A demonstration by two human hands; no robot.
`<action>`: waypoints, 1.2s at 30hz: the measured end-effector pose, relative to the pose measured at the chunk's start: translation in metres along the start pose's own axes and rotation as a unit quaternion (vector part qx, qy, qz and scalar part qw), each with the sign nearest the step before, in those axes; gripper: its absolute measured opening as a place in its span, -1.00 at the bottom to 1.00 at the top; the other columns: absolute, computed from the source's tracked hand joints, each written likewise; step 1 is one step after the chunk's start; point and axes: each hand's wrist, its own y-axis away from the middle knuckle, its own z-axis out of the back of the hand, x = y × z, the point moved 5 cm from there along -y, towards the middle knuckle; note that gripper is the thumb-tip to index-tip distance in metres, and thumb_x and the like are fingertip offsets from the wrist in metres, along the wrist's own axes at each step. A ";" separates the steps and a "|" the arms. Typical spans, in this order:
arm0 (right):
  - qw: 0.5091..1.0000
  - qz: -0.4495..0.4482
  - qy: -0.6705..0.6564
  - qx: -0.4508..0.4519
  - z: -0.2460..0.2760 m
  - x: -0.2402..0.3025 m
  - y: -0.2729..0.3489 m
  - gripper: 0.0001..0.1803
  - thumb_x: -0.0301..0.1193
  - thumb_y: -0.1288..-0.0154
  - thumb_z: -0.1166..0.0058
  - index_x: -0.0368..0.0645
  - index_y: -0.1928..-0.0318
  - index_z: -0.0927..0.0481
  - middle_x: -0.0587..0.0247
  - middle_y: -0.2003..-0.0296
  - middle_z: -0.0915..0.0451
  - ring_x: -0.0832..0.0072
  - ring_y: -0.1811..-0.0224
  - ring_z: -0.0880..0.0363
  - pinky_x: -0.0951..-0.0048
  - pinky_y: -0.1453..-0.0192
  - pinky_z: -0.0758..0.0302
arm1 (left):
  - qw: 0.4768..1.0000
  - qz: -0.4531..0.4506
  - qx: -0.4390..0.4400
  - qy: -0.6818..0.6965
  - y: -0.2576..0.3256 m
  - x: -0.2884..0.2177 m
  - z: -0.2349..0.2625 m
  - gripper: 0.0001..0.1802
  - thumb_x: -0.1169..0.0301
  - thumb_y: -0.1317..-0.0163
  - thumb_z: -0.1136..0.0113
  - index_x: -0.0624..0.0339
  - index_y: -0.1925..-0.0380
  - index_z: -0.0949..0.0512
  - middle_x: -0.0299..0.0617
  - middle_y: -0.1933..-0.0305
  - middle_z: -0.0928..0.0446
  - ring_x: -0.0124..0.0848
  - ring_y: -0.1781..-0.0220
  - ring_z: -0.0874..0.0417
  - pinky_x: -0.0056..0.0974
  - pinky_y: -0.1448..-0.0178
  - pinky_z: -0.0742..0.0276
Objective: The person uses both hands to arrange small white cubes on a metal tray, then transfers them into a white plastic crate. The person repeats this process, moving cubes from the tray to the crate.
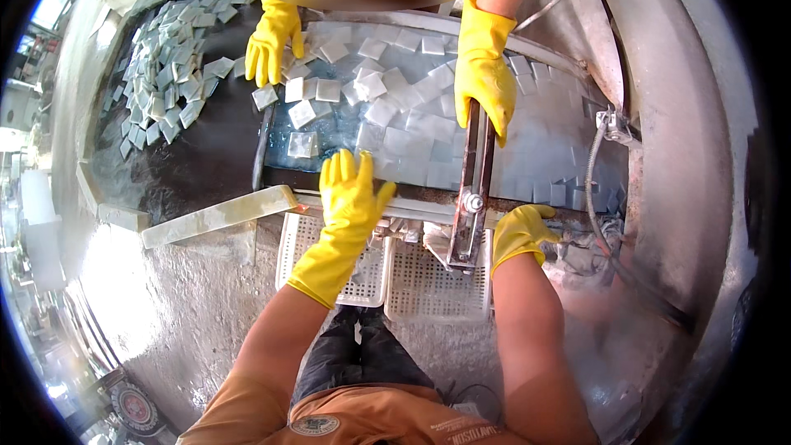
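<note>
My left hand, in a yellow rubber glove, reaches over the near edge of a wet conveyor-like bed, its fingers spread beside small pale square tiles. Nothing is held in it. My right hand, gloved the same way, lies at the near rail right of a metal crossbar. Its fingers are mostly hidden, so I cannot tell whether it grips anything. Opposite me, a co-worker's gloved right hand hovers by loose tiles. That person's other gloved hand is on the crossbar's far end.
A heap of tiles lies on a dark wet surface at the left, bordered by a pale ledge. White perforated baskets stand below the near rail. A flexible hose hangs at the right, near a curved wall.
</note>
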 end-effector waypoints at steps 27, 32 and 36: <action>0.661 -0.186 -0.726 -0.036 -0.004 -0.012 0.008 -0.34 -0.13 -0.66 0.27 -0.06 -0.61 -0.02 0.19 -0.55 -0.27 0.25 -0.57 -0.25 -0.05 -0.64 -0.13 | 0.992 0.012 -0.121 0.029 -0.032 0.088 0.023 -0.58 0.39 -0.25 -0.28 0.26 -0.11 -0.56 0.07 0.06 -0.65 0.12 0.20 -0.71 0.02 0.11 -0.66; 0.928 -0.094 -0.354 -0.064 0.000 -0.004 -0.003 -0.33 -0.14 -0.63 0.18 -0.08 -0.59 -0.07 0.11 -0.48 -0.38 0.18 -0.50 -0.37 -0.08 -0.63 -0.11 | 0.982 0.144 -0.007 -0.122 -0.014 0.076 -0.015 -0.15 -0.05 -0.25 -0.31 0.32 -0.37 -0.36 0.47 -0.36 -0.33 0.40 -0.36 -0.37 0.27 -0.47 -0.23; 0.882 -0.134 -0.435 -0.122 -0.035 0.003 -0.048 -0.35 -0.14 -0.64 0.24 -0.07 -0.60 -0.08 0.10 -0.48 -0.38 0.11 -0.50 -0.37 -0.24 -0.60 -0.13 | 0.988 0.106 0.023 -0.109 0.005 0.019 -0.028 0.01 -0.11 -0.24 -0.34 0.35 -0.49 -0.23 0.64 -0.46 -0.15 0.55 -0.45 -0.22 0.36 -0.58 0.00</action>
